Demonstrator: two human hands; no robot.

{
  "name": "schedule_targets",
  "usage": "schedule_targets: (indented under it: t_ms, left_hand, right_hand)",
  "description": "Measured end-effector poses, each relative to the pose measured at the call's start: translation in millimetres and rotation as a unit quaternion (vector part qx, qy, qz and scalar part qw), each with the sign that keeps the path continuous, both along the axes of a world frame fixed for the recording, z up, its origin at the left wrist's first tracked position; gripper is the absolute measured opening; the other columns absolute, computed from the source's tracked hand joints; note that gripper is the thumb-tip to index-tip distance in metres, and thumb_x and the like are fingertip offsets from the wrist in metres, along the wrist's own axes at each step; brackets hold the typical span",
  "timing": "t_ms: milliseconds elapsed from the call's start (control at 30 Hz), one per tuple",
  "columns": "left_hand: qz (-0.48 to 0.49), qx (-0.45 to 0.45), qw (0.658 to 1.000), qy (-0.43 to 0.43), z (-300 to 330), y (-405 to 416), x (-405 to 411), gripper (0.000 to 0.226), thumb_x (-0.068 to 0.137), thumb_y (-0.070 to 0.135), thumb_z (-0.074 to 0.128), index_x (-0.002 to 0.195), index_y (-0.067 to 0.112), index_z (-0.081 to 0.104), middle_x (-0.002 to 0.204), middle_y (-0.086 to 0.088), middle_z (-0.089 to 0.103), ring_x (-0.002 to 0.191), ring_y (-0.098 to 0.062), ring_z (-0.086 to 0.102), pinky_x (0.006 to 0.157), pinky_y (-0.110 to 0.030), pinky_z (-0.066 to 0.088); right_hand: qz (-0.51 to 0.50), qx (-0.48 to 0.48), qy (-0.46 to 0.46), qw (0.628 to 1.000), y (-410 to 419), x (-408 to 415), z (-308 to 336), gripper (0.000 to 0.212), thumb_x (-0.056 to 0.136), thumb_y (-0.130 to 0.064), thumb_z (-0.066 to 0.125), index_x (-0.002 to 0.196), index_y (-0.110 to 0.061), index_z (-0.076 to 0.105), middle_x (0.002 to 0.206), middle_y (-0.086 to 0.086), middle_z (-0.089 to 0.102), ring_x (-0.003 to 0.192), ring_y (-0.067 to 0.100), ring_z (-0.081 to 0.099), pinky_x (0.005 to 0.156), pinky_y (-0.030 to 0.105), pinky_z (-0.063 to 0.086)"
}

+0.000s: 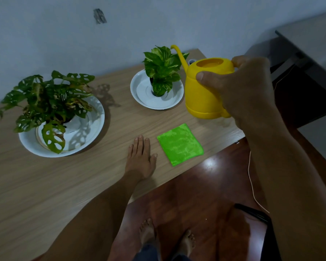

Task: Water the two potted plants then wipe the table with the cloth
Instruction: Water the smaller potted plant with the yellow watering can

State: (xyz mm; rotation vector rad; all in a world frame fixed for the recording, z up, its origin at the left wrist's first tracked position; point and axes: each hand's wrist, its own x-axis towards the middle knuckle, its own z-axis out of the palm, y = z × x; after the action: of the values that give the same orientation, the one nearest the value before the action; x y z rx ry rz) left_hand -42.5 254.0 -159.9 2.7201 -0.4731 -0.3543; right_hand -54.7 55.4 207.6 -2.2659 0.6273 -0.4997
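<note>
The right hand (241, 91) is wrapped around the handle of the yellow can (203, 91), holding it upright above the table (45, 185), just right of the small plant (161, 70) on its white plate (139, 95). The left hand (140, 157) lies flat, fingers together, touching nothing else, just left of the green cloth (180, 145). The large plant (49, 104) stands farther left.

Wooden table (45, 185) bears two saucers (94, 136) (139, 95), green cloth (180, 145)

Bare tabletop (45, 185) lies open on the near left. Farther back, two potted plants (51, 104) (163, 69) in white saucers (94, 132) flank a clear lane.
</note>
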Motion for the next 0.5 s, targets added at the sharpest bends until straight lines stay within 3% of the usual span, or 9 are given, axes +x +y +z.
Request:
schedule_targets:
  t_ms: [167, 300, 400, 500]
  left_hand:
    - [-0.001, -0.003, 1.0, 0.002, 0.9, -1.0, -2.3, 0.086, 0.093, 0.062, 0.01, 0.165, 0.016, 0.008, 0.173, -0.013, 0.0, 0.161, -0.027, -0.004, 0.128, -0.044, -0.003]
    - [0.004, -0.006, 1.0, -0.003, -1.9, 4.1, 1.3, 0.085, 0.094, 0.062, 0.011, 0.165, 0.015, 0.01, 0.173, -0.013, 0.003, 0.161, -0.028, -0.001, 0.129, -0.045, -0.001]
    - [0.002, -0.011, 1.0, -0.009, -2.1, 4.0, 0.8, 0.084, 0.095, 0.061, 0.014, 0.164, 0.014, 0.013, 0.173, -0.014, 0.005, 0.161, -0.029, 0.001, 0.13, -0.047, 0.002]
    - [0.002, -0.016, 1.0, -0.012, -1.7, 3.2, -0.3, 0.083, 0.096, 0.06, 0.016, 0.164, 0.014, 0.014, 0.173, -0.014, 0.006, 0.161, -0.029, 0.002, 0.129, -0.046, 0.002]
  right_hand:
    - [-0.014, 0.0, -0.022, 1.0, -1.5, 3.9, 0.0, 0.069, 0.069, -0.054, 0.084, 0.103, 0.003, 0.067, 0.102, 0.02, 0.069, 0.082, 0.023, 0.062, 0.076, 0.05, 0.057]
    - [-0.009, 0.009, -0.039, 0.999, 4.9, 20.3, -6.1, 0.068, 0.067, -0.057, 0.082, 0.096, 0.001, 0.066, 0.089, 0.013, 0.064, 0.078, 0.025, 0.062, 0.071, 0.048, 0.056]
    - [-0.002, -0.005, -0.049, 0.999, 4.2, 28.3, -9.4, 0.059, 0.066, -0.059, 0.082, 0.077, -0.007, 0.054, 0.075, 0.004, 0.045, 0.067, 0.019, 0.045, 0.061, 0.036, 0.045]
    - [0.004, -0.006, -0.054, 0.999, 3.4, 31.9, -11.8, 0.057, 0.065, -0.058, 0.082, 0.075, -0.013, 0.05, 0.072, 0.003, 0.04, 0.065, 0.017, 0.041, 0.057, 0.032, 0.039]
